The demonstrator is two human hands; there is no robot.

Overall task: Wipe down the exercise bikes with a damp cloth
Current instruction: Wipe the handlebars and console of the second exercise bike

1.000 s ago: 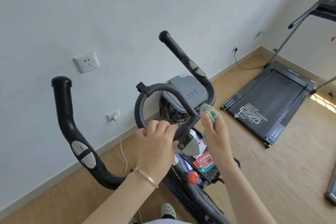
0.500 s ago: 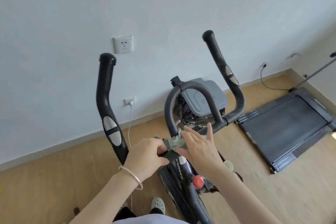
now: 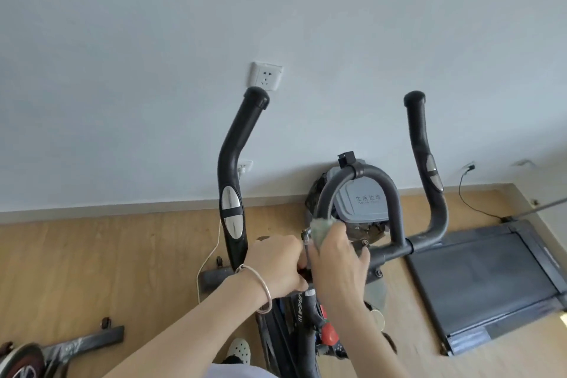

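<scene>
The black exercise bike handlebar (image 3: 231, 181) rises in front of me, with two upright grips and a centre loop (image 3: 359, 175). My left hand (image 3: 277, 264), a bangle on its wrist, grips the bar's centre clamp. My right hand (image 3: 337, 258) holds a green cloth (image 3: 321, 228) against the lower left leg of the loop. The bike frame (image 3: 294, 328) with a red knob (image 3: 329, 335) drops away under my arms. Most of the cloth is hidden under my fingers.
A grey lidded bin (image 3: 360, 202) stands against the white wall behind the loop. A treadmill (image 3: 484, 279) lies on the wooden floor at right. A wall socket (image 3: 265, 76), a white cable (image 3: 211, 252) and another machine's base (image 3: 76, 344) are at left.
The view has swung so the handlebar sits more upright and centred. My right hand has slid the cloth from the loop's right side to its lower left leg. My left hand stays on the clamp.
</scene>
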